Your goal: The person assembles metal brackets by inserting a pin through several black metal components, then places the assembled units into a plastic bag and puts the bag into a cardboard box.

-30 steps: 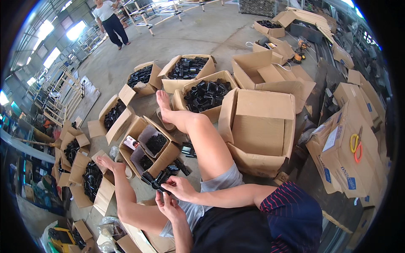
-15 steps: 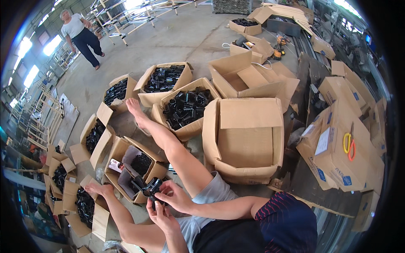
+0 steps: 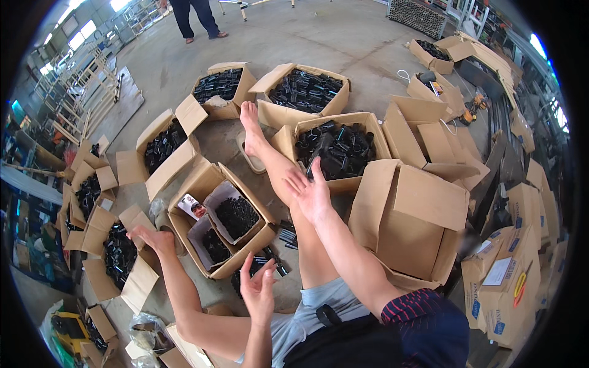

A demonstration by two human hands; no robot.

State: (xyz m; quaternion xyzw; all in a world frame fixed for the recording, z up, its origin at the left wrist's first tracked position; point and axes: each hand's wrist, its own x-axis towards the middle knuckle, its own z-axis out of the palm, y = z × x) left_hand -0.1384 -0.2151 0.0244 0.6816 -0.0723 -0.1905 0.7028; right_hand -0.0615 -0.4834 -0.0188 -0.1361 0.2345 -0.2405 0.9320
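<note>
My right hand (image 3: 311, 191) is stretched out over my leg with its fingers spread and holds nothing. Just beyond its fingertips a smeared dark shape, probably a black plastic fitting (image 3: 323, 153), shows at the near side of a cardboard box (image 3: 381, 138) heaped with black fittings. Lower down, my left hand (image 3: 257, 288) is raised with thumb and fingers apart, nothing in it. Beside it sits a divided cardboard box (image 3: 248, 260) with small black parts in its two inner cartons, plus a picture card (image 3: 191, 207). A few loose black fittings (image 3: 270, 260) lie between that box and my legs.
More open boxes of black fittings stand around my feet, such as a far box (image 3: 307, 89) and a left box (image 3: 162, 144). At right are an open carton (image 3: 417, 214), stacked cartons and scissors (image 3: 519, 288). Another person (image 3: 195, 18) stands far off.
The black fitting that both hands held has left them. My right hand has reached forward toward the fittings box and opened; my left hand has opened too. The view has shifted, with surroundings displaced.
</note>
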